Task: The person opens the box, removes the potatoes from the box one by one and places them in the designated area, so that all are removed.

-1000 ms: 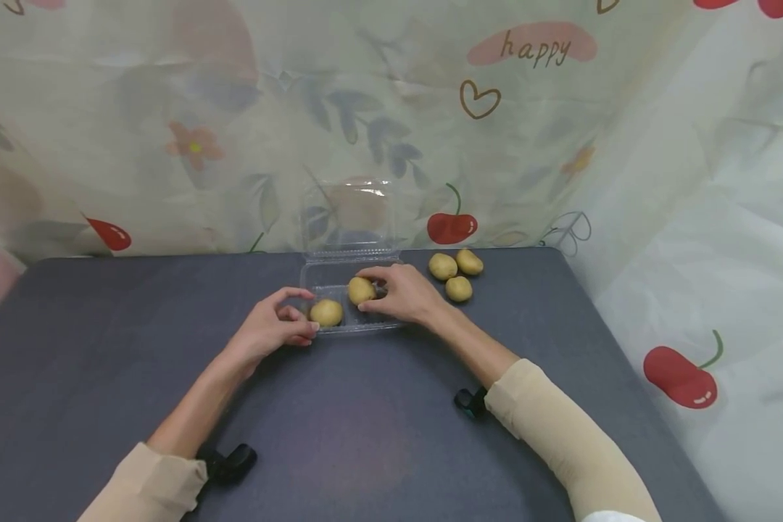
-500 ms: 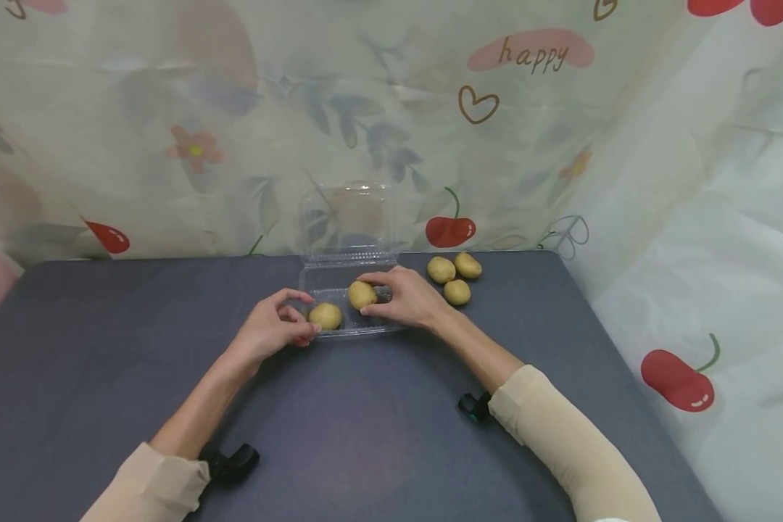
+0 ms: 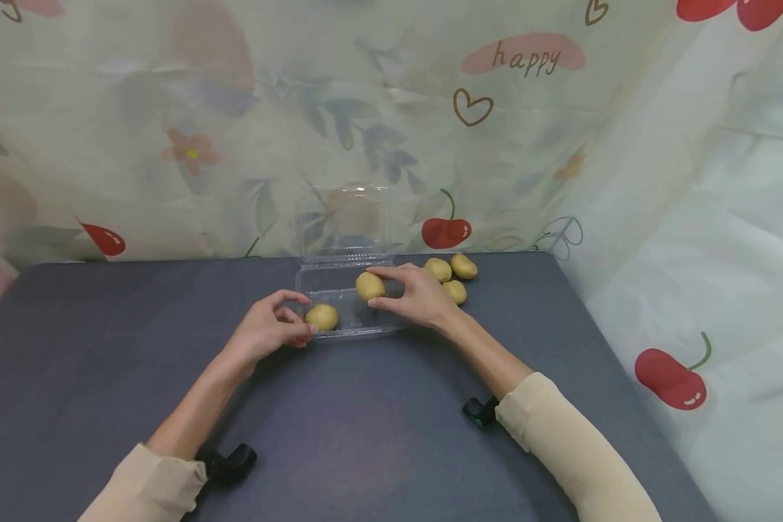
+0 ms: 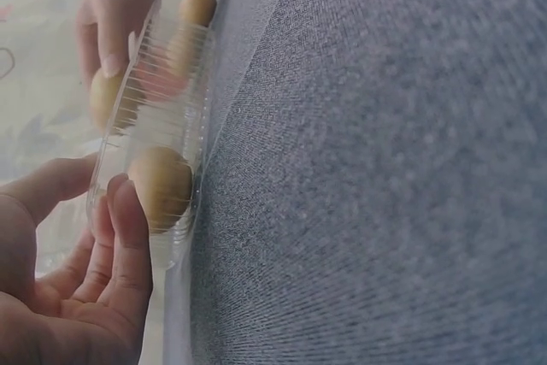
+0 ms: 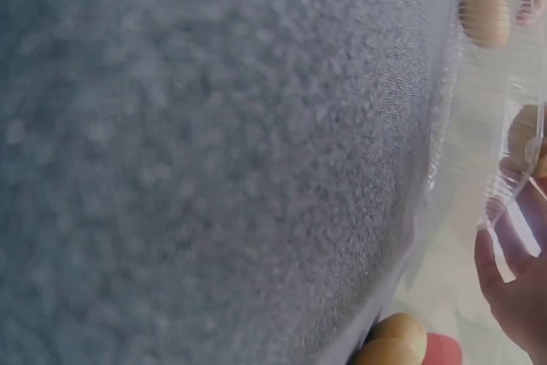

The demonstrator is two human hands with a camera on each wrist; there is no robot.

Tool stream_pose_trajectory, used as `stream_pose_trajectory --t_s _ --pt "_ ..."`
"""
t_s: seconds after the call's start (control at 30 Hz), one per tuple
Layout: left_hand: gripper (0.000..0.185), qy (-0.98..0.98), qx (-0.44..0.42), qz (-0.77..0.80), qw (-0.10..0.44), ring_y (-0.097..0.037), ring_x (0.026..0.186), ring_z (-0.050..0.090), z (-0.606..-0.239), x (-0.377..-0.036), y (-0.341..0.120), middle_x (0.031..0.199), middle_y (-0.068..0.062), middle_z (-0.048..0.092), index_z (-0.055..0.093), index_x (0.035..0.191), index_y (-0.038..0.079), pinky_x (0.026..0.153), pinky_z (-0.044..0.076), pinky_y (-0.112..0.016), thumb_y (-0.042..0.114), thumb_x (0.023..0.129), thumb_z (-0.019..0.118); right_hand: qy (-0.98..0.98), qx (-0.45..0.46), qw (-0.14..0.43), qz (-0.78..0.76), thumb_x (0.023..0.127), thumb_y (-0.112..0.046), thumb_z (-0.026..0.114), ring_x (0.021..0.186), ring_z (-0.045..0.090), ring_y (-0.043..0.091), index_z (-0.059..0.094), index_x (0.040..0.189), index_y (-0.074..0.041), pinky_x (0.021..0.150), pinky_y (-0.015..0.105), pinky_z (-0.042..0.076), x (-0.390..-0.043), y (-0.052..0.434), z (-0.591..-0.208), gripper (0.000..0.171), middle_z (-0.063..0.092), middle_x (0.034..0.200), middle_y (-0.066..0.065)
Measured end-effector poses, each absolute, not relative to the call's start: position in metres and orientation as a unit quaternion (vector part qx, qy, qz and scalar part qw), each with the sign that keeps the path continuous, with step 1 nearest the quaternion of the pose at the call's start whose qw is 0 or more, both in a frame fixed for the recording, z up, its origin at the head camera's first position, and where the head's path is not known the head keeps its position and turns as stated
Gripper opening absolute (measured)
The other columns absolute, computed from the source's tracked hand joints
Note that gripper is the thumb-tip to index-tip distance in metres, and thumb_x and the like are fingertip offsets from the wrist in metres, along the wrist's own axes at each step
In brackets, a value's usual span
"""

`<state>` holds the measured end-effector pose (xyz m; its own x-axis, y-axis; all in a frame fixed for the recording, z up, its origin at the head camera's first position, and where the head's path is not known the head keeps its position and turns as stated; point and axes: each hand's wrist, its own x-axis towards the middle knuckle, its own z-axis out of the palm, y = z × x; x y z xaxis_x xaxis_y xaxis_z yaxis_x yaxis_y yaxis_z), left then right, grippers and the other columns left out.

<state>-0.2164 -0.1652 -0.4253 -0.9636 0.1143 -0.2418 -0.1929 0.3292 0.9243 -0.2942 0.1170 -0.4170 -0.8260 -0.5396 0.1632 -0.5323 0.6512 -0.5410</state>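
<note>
A clear plastic clamshell container (image 3: 359,333) stands at the table's back edge, its lid (image 3: 344,223) raised behind it. My left hand (image 3: 270,328) grips the container's left end, thumb at the front and a finger on the rim. Just beside those fingers, one small yellow potato (image 3: 322,317) lies inside; the left wrist view shows this potato (image 4: 162,188) through the ribbed wall. Between thumb and fingers, my right hand (image 3: 419,293) pinches a second potato (image 3: 370,287) over the container's middle. Its lower side in the left wrist view is partly behind the clear wall.
Three more potatoes, a left one (image 3: 438,270), a back one (image 3: 464,266) and a front one (image 3: 455,292), lie right of the container on the grey table (image 3: 339,435). A printed curtain (image 3: 235,145) hangs close behind the lid.
The potato in my right hand has moved slightly up and to the right. My left hand keeps its place at the container. The head view has shifted a little.
</note>
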Motion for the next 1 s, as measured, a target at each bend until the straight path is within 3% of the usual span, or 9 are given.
stream_pose_trajectory --t_s 0.2,0.6,1.0 --pt "0.052 0.800 -0.020 0.584 0.137 -0.028 0.081 0.071 -0.425 -0.216 -0.165 0.087 -0.010 0.069 0.053 0.134 0.006 0.077 0.060 -0.039 0.011 0.087 0.077 0.881 -0.281 0.028 -0.381 0.086 -0.040 0.078 0.120 0.056 0.011 0.060 0.138 -0.029 0.104 0.045 0.046 -0.294 0.124 -0.417 0.056 0.061 0.134 -0.007" --pt "0.053 0.794 -0.014 0.591 0.142 -0.031 0.084 0.071 -0.424 -0.216 -0.166 0.087 -0.012 0.069 0.051 0.135 0.004 0.077 0.061 -0.039 0.009 0.088 0.076 0.853 -0.293 0.008 -0.433 0.084 -0.026 0.083 0.100 0.067 0.012 0.066 0.132 -0.020 0.087 0.032 0.056 -0.294 0.140 -0.409 0.052 0.072 0.113 -0.004" --pt "0.055 0.792 -0.014 0.592 0.148 -0.029 0.085 0.071 -0.424 -0.217 -0.167 0.088 -0.012 0.068 0.051 0.135 0.004 0.079 0.060 -0.039 0.010 0.087 0.076 0.859 -0.240 0.024 -0.452 0.083 -0.029 0.083 0.096 0.069 0.012 0.063 0.135 -0.022 0.086 0.032 0.057 -0.291 0.160 -0.405 0.057 0.068 0.121 -0.001"
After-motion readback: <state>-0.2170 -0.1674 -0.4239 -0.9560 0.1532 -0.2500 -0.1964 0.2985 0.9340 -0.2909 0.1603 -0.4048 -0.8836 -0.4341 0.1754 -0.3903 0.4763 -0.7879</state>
